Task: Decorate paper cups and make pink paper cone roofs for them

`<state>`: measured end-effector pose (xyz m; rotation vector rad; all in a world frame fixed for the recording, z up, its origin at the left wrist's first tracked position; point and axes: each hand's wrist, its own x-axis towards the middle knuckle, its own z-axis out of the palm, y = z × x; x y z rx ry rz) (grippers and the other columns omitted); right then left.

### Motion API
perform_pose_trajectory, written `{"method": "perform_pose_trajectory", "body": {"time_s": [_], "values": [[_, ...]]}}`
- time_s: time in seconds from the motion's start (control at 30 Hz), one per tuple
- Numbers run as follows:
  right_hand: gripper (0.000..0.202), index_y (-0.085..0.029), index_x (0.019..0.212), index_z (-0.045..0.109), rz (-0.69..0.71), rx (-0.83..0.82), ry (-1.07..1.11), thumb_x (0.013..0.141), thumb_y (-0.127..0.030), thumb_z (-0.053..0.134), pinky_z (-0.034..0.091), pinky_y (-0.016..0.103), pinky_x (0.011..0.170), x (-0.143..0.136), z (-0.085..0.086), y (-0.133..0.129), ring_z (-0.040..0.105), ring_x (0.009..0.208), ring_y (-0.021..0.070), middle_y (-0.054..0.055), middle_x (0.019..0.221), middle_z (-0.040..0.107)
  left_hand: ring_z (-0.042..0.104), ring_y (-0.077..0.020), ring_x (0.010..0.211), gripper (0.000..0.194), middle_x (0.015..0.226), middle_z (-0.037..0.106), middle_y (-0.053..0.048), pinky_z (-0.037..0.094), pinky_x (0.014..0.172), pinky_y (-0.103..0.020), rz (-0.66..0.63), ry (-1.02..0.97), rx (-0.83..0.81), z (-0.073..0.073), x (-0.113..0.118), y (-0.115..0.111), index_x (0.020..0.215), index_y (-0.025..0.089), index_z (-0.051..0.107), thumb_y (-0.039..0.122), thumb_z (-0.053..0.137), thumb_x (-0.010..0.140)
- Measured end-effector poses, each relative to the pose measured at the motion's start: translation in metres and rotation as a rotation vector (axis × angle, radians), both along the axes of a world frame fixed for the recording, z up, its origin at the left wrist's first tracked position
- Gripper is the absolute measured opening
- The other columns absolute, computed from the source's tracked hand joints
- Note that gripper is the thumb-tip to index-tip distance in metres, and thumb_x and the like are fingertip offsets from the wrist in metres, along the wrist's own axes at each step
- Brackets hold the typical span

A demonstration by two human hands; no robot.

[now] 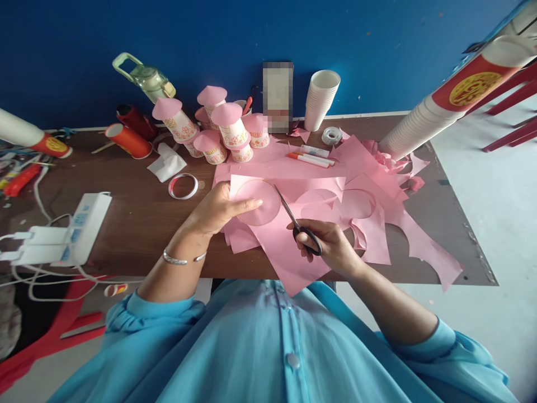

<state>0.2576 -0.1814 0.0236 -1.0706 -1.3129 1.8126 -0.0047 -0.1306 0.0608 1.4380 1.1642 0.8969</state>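
Note:
My left hand (222, 207) pinches the left edge of a pink paper sheet (285, 257), its thumb lying on a circle (268, 210) drawn there. Black-handled scissors (308, 238) are in my right hand (329, 243), fingers wrapped round the handles. The blades point up and left, with their tip by the circle's upper right edge. More pink sheets and cut pieces (373, 240) lie beneath and to the right. Behind them, several paper-cup towers (230, 131) stand with pink cone roofs.
A tape roll (183, 186) and a crumpled tissue (166, 163) lie left of the paper. Markers (308, 160), clear tape (331, 135) and stacked white cups (322, 98) are behind it. A power strip (86, 226) with cables is at left; a tall cup stack (423, 126) stands right.

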Motion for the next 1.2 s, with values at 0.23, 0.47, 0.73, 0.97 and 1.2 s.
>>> {"method": "perform_pose_trajectory", "body": {"time_s": [0.23, 0.47, 0.73, 0.97, 1.2], "values": [[0.047, -0.016, 0.106, 0.074, -0.008, -0.008, -0.005, 0.085, -0.059, 0.079, 0.049, 0.025, 0.050, -0.001, 0.002, 0.001, 0.057, 0.056, 0.0116, -0.001, 0.068, 0.061, 0.074, -0.0362, 0.114, 0.058, 0.105, 0.082, -0.007, 0.063, 0.100, -0.047, -0.045, 0.135, -0.019, 0.007, -0.003, 0.006, 0.115, 0.020, 0.078, 0.058, 0.087, 0.073], [0.043, -0.017, 0.106, 0.074, 0.001, 0.022, -0.022, 0.086, -0.055, 0.080, 0.047, 0.025, 0.053, 0.000, 0.000, 0.002, 0.058, 0.057, 0.0117, -0.001, 0.068, 0.062, 0.073, -0.0371, 0.112, 0.056, 0.104, 0.080, -0.007, 0.062, 0.099, -0.050, -0.119, 0.110, -0.069, 0.014, 0.001, 0.007, 0.115, 0.019, 0.077, 0.054, 0.088, 0.072], [0.042, -0.017, 0.107, 0.073, 0.014, 0.036, -0.043, 0.088, -0.055, 0.077, 0.048, 0.025, 0.052, 0.001, 0.001, 0.003, 0.057, 0.056, 0.0114, -0.001, 0.068, 0.062, 0.071, -0.0373, 0.118, 0.052, 0.103, 0.079, -0.005, 0.061, 0.102, -0.048, -0.126, 0.091, -0.098, 0.013, -0.003, 0.009, 0.113, 0.020, 0.077, 0.046, 0.090, 0.070], [0.038, -0.016, 0.106, 0.073, 0.019, 0.043, -0.025, 0.091, -0.052, 0.075, 0.048, 0.023, 0.051, 0.001, 0.001, 0.003, 0.057, 0.056, 0.0107, -0.002, 0.068, 0.061, 0.070, -0.0354, 0.120, 0.055, 0.106, 0.079, -0.004, 0.060, 0.105, -0.046, -0.175, 0.152, -0.065, 0.016, -0.005, 0.011, 0.118, 0.020, 0.076, 0.053, 0.085, 0.076], [0.040, -0.016, 0.106, 0.073, 0.025, 0.037, -0.019, 0.091, -0.052, 0.075, 0.048, 0.023, 0.050, 0.002, 0.003, 0.004, 0.057, 0.055, 0.0105, -0.002, 0.067, 0.060, 0.065, -0.0367, 0.130, 0.059, 0.116, 0.078, -0.004, 0.054, 0.113, -0.045, -0.215, 0.173, -0.081, 0.017, -0.008, 0.013, 0.127, 0.019, 0.073, 0.050, 0.084, 0.079]]}}
